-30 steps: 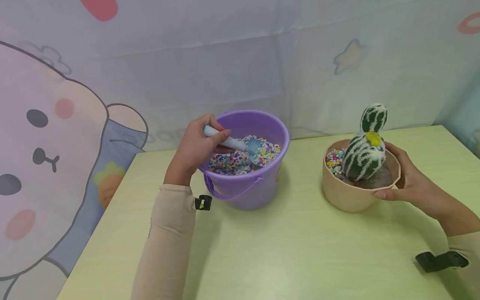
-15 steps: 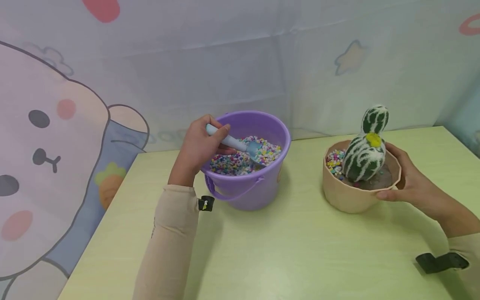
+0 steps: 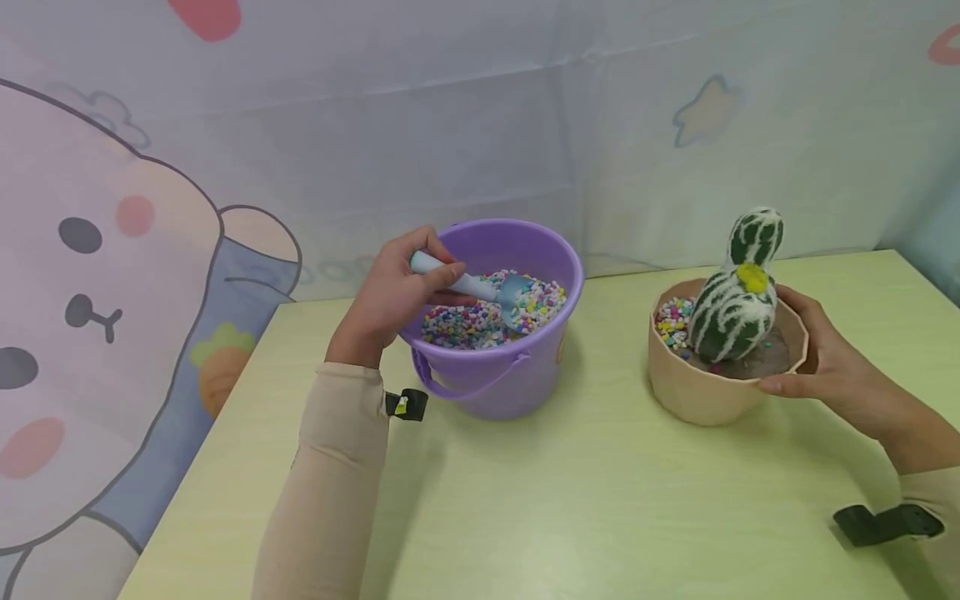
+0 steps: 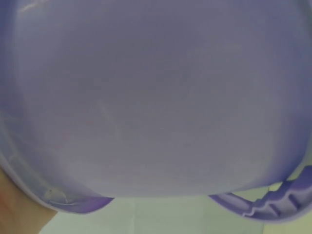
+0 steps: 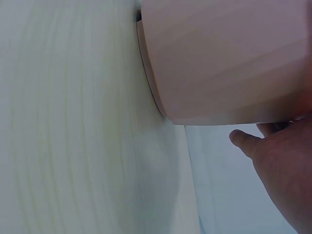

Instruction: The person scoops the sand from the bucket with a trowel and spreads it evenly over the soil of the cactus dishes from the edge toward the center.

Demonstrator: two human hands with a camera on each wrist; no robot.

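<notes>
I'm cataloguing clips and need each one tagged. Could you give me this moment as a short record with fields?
left hand: holds the pale blue scoop by its handle
scoop head: inside the purple bucket, at the multicoloured pebbles
right hand: grips the right side of the beige pot
pot contents: striped cactus, brown surface, some pebbles at left
surface: yellow-green table
</notes>
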